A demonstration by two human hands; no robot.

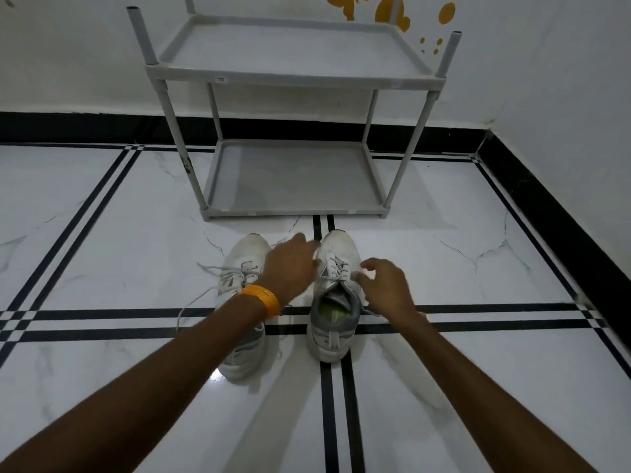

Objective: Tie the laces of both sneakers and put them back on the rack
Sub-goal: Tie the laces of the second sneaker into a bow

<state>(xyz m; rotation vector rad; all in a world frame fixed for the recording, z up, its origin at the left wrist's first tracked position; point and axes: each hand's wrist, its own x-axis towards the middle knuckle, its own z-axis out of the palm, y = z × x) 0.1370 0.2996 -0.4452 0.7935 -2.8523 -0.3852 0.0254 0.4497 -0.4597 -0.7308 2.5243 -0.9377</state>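
A white marble-look floor with black stripes meets a white wall. A grey two-shelf rack stands at upper centre, both shelves bare. Below it, at mid-frame, two white sneakers sit side by side on the floor, toes toward the rack. The left sneaker has loose laces trailing leftward. A person's left hand, an orange band on its wrist, hovers between the shoes, fingers spread and holding nothing. The right hand hovers beside the right sneaker, fingers curled loosely, empty.
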